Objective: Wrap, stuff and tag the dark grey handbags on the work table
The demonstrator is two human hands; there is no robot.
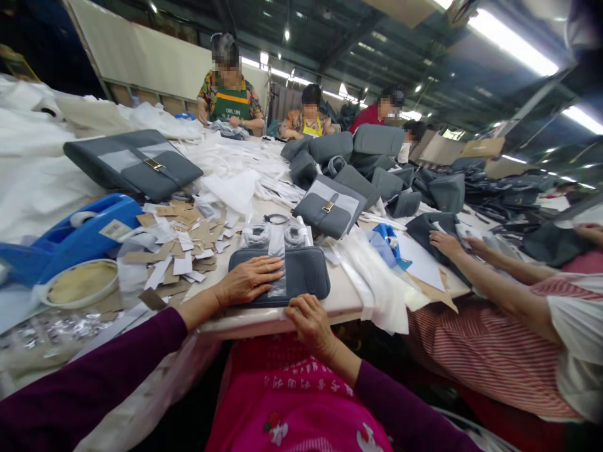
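A flat grey bag (pixel 301 271) with a clear plastic strip across it lies at the near edge of the table (pixel 339 301). My left hand (pixel 247 280) rests flat on its top, fingers stretched out toward the strip. My right hand (pixel 311 323) curls over the bag's front edge at the table rim, fingers bent on it. Clear packets holding coiled straps (pixel 276 235) lie just behind the bag.
Loose paper tags (pixel 181 245) and a blue tape dispenser (pixel 66 238) sit at the left, by a round lid (pixel 80 282). Grey handbags (pixel 134 163) (pixel 330 206) are piled across the table. A neighbour's hands (pixel 447 243) work at the right; other people sit at the far end.
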